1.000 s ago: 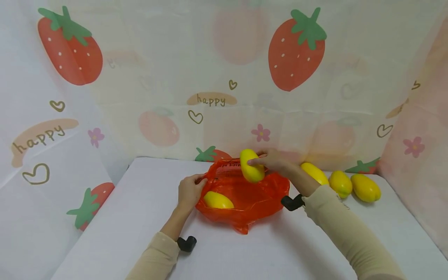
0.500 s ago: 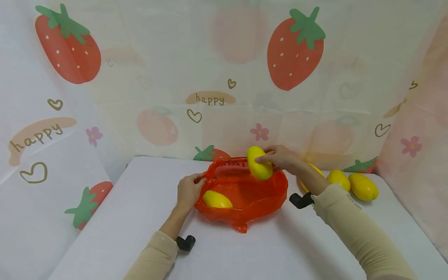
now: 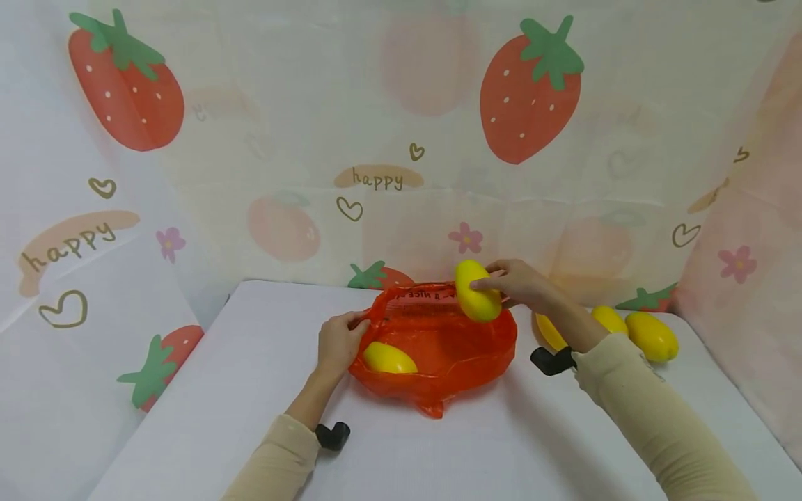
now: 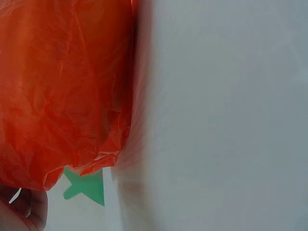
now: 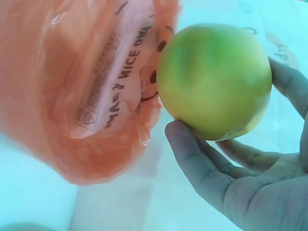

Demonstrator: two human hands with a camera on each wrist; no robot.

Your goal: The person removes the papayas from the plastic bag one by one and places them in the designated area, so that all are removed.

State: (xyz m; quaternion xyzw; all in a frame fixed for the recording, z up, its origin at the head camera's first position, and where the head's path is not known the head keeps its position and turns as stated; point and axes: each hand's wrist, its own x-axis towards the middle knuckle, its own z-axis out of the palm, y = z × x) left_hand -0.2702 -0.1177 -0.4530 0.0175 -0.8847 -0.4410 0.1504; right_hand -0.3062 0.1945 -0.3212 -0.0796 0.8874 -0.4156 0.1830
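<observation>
"What's the red bag [image 3: 451, 379] like?"

"It's thin, shiny, crinkly plastic. It sits on the counter [image 3: 238, 376] with its mouth wide open. A little red bit sticks out at the front."

"Any words on it?"

"Yes, HAVE A NICE DAY, but they look flipped. The left hand [image 3: 340, 342] pinches its left edge."

"Anything in it?"

"One yellow fruit [image 3: 390, 358], lying on its side by the left wall."

"And the fruit [image 3: 477, 304] in the right hand [image 3: 523, 282]?"

"Yellow, smooth and egg-shaped. One end looks greenish up close. It's held up, tipped a bit, by the bag's back right edge. I can't tell if they touch."
</observation>
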